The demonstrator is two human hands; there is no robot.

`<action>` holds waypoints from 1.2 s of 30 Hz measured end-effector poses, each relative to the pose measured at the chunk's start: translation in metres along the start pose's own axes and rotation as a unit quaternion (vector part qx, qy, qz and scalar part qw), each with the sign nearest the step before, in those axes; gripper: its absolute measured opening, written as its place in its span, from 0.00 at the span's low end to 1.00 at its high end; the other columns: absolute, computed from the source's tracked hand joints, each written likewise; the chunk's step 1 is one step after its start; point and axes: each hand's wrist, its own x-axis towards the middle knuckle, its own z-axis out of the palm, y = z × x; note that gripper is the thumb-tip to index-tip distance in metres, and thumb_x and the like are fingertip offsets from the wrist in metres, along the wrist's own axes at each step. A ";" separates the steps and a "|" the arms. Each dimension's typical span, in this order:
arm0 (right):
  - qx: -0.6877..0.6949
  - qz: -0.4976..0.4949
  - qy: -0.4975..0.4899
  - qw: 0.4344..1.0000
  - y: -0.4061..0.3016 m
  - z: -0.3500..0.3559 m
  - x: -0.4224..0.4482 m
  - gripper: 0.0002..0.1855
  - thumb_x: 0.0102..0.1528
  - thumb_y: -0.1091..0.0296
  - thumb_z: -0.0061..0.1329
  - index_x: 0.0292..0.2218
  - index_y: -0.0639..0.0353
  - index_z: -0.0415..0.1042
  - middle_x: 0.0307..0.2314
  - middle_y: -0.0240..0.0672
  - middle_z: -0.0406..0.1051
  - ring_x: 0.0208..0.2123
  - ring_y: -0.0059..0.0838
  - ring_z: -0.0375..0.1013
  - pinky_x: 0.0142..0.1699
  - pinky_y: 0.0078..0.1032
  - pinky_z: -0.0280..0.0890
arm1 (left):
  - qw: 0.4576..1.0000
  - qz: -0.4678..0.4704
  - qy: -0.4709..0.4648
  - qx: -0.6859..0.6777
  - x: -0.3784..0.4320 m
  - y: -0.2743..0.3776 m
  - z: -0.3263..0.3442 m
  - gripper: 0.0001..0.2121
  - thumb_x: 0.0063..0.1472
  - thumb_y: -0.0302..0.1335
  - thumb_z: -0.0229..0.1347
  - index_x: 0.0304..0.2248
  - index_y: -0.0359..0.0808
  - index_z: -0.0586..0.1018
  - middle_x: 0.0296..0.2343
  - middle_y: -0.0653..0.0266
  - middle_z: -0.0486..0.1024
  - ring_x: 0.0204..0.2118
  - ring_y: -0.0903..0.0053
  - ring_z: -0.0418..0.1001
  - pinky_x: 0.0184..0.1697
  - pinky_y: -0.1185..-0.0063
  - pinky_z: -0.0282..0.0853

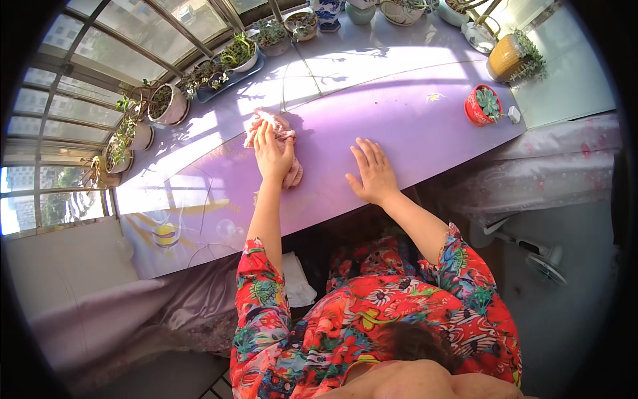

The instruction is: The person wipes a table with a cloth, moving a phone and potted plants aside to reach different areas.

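Observation:
My left hand [271,157] lies over a crumpled pink knitted cloth [295,174], pressing it against the purple patterned tabletop [324,144]; its fingers rest on top of the bunched part. The cloth sticks out beyond the fingertips and to the right of the palm. To the right, my right hand [373,172] rests palm down on the tabletop, fingers apart, holding nothing. A succulent in a red pot [479,107] stands farther right, with a small white block [514,114] beside it.
Potted plants line the barred window, among them a white pot [169,104] and a blue tray [239,75] bearing pots. A blue-and-white vase [327,15], a teapot [479,37] and a tilted yellow pot [503,59] stand at the back. Curtains hang below the tabletop; a fan [546,267] is lower right.

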 end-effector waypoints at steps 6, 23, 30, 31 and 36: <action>0.194 0.017 0.189 0.963 0.019 0.010 -0.004 0.33 0.57 0.57 0.39 0.58 0.65 0.51 0.59 0.53 0.48 0.60 0.54 0.49 0.63 0.45 0.46 | 0.993 0.009 -0.009 -0.120 0.013 0.158 0.083 0.22 0.50 0.27 0.54 0.47 0.30 0.71 0.51 0.55 0.67 0.56 0.58 0.60 0.60 0.67 0.55; 0.172 0.139 0.177 0.959 0.086 -0.071 -0.205 0.36 0.58 0.58 0.45 0.61 0.66 0.47 0.61 0.51 0.44 0.62 0.51 0.47 0.64 0.41 0.45 | 0.937 -0.234 0.034 -0.258 -0.115 0.046 -0.066 0.21 0.65 0.31 0.50 0.55 0.33 0.64 0.48 0.53 0.67 0.52 0.67 0.65 0.56 0.72 0.59; 0.160 0.167 0.099 0.968 0.081 -0.061 -0.248 0.40 0.53 0.59 0.51 0.61 0.62 0.48 0.61 0.51 0.47 0.61 0.53 0.49 0.64 0.43 0.47 | 0.986 -0.136 -0.014 0.091 -0.140 0.123 -0.014 0.30 0.59 0.39 0.53 0.59 0.42 0.61 0.57 0.39 0.53 0.60 0.48 0.50 0.62 0.60 0.47; 0.166 0.169 0.090 0.967 0.081 -0.060 -0.250 0.40 0.53 0.59 0.51 0.61 0.62 0.48 0.61 0.51 0.47 0.61 0.53 0.49 0.64 0.44 0.47 | 0.985 -0.148 -0.015 0.090 -0.134 0.138 -0.004 0.30 0.59 0.39 0.53 0.59 0.42 0.61 0.57 0.40 0.53 0.60 0.48 0.50 0.62 0.60 0.47; 0.181 0.185 0.074 0.963 0.083 -0.060 -0.257 0.40 0.53 0.59 0.51 0.60 0.63 0.49 0.60 0.51 0.46 0.61 0.54 0.48 0.64 0.44 0.46 | 0.981 -0.181 -0.033 0.057 -0.095 0.227 0.062 0.30 0.59 0.36 0.52 0.60 0.44 0.59 0.58 0.42 0.49 0.60 0.50 0.48 0.63 0.62 0.46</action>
